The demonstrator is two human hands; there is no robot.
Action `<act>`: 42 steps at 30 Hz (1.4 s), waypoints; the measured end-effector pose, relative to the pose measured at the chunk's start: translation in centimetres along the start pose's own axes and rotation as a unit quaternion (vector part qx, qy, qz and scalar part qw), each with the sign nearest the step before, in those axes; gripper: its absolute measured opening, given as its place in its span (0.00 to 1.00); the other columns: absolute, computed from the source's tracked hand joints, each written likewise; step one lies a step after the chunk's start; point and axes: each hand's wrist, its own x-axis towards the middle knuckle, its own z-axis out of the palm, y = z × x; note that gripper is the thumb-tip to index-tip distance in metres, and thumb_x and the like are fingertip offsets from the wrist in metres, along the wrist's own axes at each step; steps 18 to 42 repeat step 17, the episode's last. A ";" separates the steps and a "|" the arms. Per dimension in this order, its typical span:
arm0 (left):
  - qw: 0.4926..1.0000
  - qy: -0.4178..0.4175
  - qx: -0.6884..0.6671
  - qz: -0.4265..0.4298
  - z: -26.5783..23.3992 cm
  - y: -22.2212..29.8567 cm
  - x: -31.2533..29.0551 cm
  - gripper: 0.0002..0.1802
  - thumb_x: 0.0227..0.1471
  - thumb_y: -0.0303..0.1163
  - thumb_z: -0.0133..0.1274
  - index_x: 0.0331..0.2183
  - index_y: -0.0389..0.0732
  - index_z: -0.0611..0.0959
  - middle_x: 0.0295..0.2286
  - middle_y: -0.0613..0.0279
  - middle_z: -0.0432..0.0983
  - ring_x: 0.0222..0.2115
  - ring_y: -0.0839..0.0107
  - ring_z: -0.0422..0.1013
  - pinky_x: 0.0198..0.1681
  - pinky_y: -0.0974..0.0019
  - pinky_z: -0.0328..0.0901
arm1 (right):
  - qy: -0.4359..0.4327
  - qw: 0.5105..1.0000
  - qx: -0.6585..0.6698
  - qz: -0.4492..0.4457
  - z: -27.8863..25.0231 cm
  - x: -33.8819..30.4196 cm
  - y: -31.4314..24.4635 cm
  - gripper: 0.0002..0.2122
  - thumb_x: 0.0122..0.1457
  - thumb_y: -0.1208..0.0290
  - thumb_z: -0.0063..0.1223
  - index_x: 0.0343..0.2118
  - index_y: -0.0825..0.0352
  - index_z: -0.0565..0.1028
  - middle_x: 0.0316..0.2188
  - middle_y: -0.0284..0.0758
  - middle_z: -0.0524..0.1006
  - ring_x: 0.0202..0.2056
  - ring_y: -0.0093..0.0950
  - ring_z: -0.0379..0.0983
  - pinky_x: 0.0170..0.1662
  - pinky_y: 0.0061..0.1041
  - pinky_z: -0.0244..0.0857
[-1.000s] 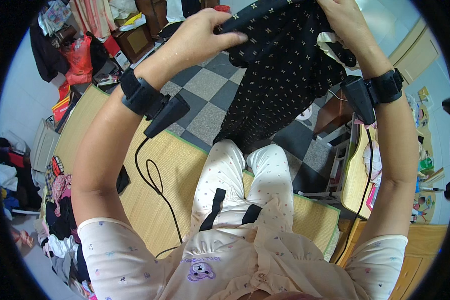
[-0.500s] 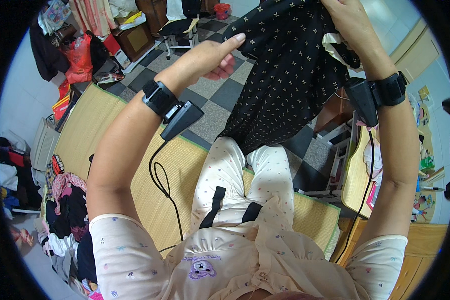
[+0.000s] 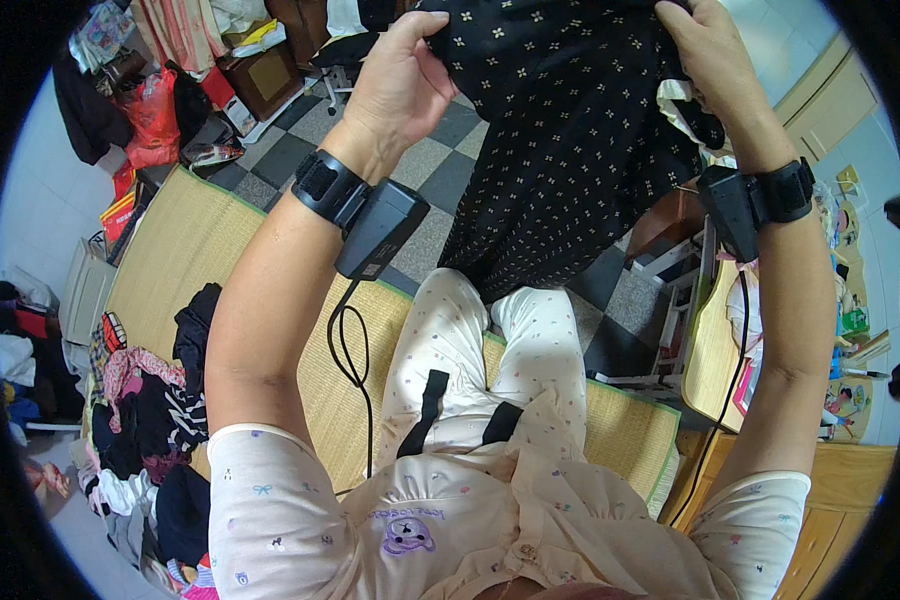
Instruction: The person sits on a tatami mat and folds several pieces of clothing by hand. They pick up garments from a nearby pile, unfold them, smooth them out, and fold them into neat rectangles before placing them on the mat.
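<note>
A black garment (image 3: 560, 150) with a small cream flower-like pattern hangs from my raised hands, its lower end falling over my knees. My left hand (image 3: 402, 85) is closed at its upper left edge, the thumb lying along the cloth and the fingertips partly behind it. At the upper right edge, my right hand (image 3: 705, 50) grips the cloth between thumb and fingers. Just below that hand, a cream-white trim (image 3: 675, 102) shows on the garment. The top of the cloth runs out of the picture, so its kind is unclear.
I sit on a bed with a woven straw mat (image 3: 170, 265). A heap of clothes (image 3: 140, 420) lies to my left. Beyond are a red plastic bag (image 3: 153, 120) and a checkered floor (image 3: 425, 165). A light wooden table (image 3: 705, 370) stands on the right.
My left hand has moved up and left and now holds the garment's upper left edge. The cloth is spread wider to the left. My right hand keeps its grip.
</note>
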 end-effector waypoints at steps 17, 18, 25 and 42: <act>0.939 -0.087 0.254 -0.214 -1.4 -2.7 -7.8 0.10 0.51 0.33 0.58 0.36 0.45 0.75 0.24 0.76 0.69 0.23 0.86 0.62 0.25 0.80 0.58 | -0.028 0.987 0.147 -0.052 -1.5 0.2 3.9 0.16 0.53 0.82 0.38 0.42 0.70 0.74 0.34 0.30 0.76 0.37 0.19 0.70 0.45 0.18 0.64; 0.939 -0.087 0.254 -0.214 -1.4 -2.7 -7.8 0.10 0.51 0.33 0.58 0.36 0.45 0.75 0.24 0.76 0.69 0.23 0.86 0.62 0.25 0.80 0.58 | -0.028 0.987 0.147 -0.052 -1.5 0.2 3.9 0.16 0.53 0.82 0.38 0.42 0.70 0.74 0.34 0.30 0.76 0.37 0.19 0.70 0.45 0.18 0.64; 0.939 -0.087 0.254 -0.214 -1.4 -2.7 -7.8 0.10 0.51 0.33 0.58 0.36 0.45 0.75 0.24 0.76 0.69 0.23 0.86 0.62 0.25 0.80 0.58 | -0.028 0.987 0.147 -0.052 -1.5 0.2 3.9 0.16 0.53 0.82 0.38 0.42 0.70 0.74 0.34 0.30 0.76 0.37 0.19 0.70 0.45 0.18 0.64; 0.939 -0.087 0.254 -0.214 -1.4 -2.7 -7.8 0.10 0.51 0.33 0.58 0.36 0.45 0.75 0.24 0.76 0.69 0.23 0.86 0.62 0.25 0.80 0.58 | -0.028 0.987 0.147 -0.052 -1.5 0.2 3.9 0.16 0.53 0.82 0.38 0.42 0.70 0.74 0.34 0.30 0.76 0.37 0.19 0.70 0.45 0.18 0.64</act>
